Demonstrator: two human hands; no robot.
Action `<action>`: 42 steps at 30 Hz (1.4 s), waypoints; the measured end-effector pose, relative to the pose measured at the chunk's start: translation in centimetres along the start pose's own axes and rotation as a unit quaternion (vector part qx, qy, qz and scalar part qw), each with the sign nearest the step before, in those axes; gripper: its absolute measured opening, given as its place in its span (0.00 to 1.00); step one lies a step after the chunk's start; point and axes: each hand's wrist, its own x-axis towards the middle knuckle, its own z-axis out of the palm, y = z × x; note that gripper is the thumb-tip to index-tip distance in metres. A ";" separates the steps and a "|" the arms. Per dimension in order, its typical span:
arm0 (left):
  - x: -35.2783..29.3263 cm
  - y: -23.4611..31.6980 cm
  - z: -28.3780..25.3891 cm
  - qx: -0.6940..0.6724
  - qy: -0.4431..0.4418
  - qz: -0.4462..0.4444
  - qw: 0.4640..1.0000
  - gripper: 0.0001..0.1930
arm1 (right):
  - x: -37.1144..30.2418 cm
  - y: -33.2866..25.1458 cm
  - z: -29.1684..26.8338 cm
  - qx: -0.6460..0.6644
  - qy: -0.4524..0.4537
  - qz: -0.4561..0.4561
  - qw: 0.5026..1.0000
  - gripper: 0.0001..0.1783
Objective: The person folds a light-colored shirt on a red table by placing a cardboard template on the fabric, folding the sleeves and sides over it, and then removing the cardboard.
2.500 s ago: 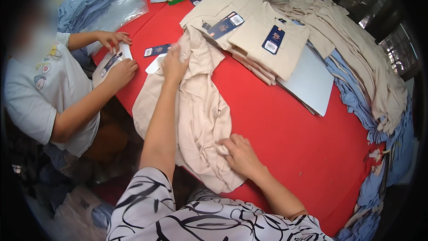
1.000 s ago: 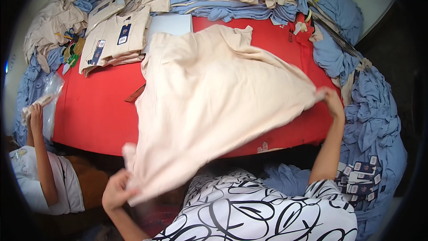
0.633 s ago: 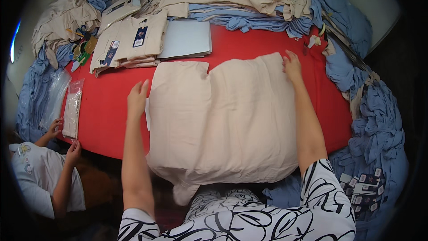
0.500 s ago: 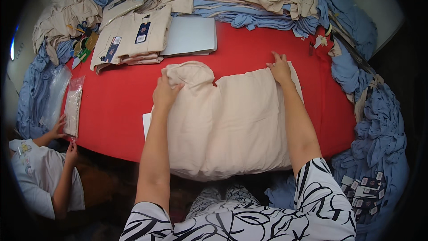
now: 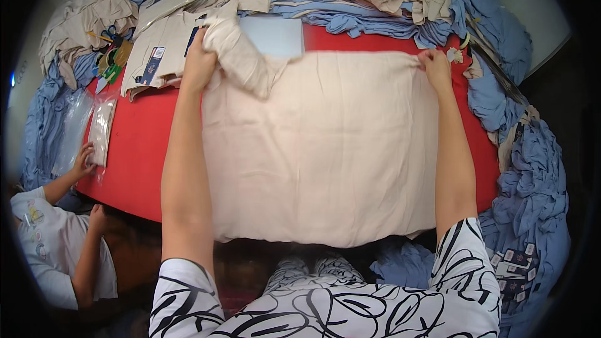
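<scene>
A light beige garment (image 5: 325, 150) lies spread across the red table in front of me, its near edge hanging over the table's front. At its far left, my left hand (image 5: 199, 62) is closed on a bunched, raised part of the cloth, which is slightly blurred. My right hand (image 5: 436, 67) pinches the far right corner with fingers pressed together. Between the two hands the far edge runs fairly straight on the right side and rumples toward the left. Creases show over the cloth's surface.
Folded beige garments with dark tags (image 5: 152, 66) and pale flat sheets (image 5: 275, 34) lie beyond my left hand. Blue and beige cloth piles (image 5: 375, 15) ring the red table (image 5: 134, 150). At left, a co-worker's hand (image 5: 84, 159) touches a bagged garment (image 5: 102, 128). Loose tags (image 5: 516, 269) lie lower right.
Both my hands have moved away from me and farther apart, drawing the beige garment wider and flatter. The white sheet edge at its left is now hidden. The co-worker's nearer hand has left the bag.
</scene>
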 end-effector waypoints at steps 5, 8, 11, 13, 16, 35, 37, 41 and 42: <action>-7.2 2.6 5.8 0.335 -0.042 -0.053 0.940 0.32 | -5.2 2.0 4.7 -0.080 -0.015 -0.041 0.996 0.27; -17.3 -1.3 5.8 0.438 -0.153 -0.114 0.878 0.32 | -13.6 -7.2 6.0 -0.186 -0.180 0.108 0.960 0.35; -18.0 -2.7 7.0 0.479 -0.037 -0.125 0.868 0.30 | -15.9 -3.3 7.2 -0.237 -0.079 0.049 0.967 0.34; -17.4 -3.6 6.8 0.439 -0.051 -0.118 0.889 0.28 | -14.1 -0.5 6.9 -0.196 -0.102 -0.015 0.975 0.32; -18.9 -6.0 3.5 0.355 -0.045 -0.083 0.930 0.25 | -16.0 0.5 4.5 -0.131 -0.117 -0.044 0.984 0.31; -30.9 -0.5 -4.8 0.393 0.010 -0.093 0.915 0.26 | -31.7 -2.2 -5.1 -0.251 -0.021 0.164 0.954 0.26; -31.2 -0.7 -5.5 0.360 0.029 -0.150 0.920 0.25 | -25.7 -6.3 -1.7 -0.012 -0.025 0.060 0.998 0.20; -32.9 -1.4 -5.4 0.407 0.018 -0.160 0.899 0.26 | -12.7 -17.1 9.4 0.184 -0.096 -0.100 0.973 0.13; -33.0 -1.7 -5.4 0.395 0.020 -0.171 0.902 0.27 | -9.3 -18.2 12.6 0.157 -0.092 -0.101 0.978 0.14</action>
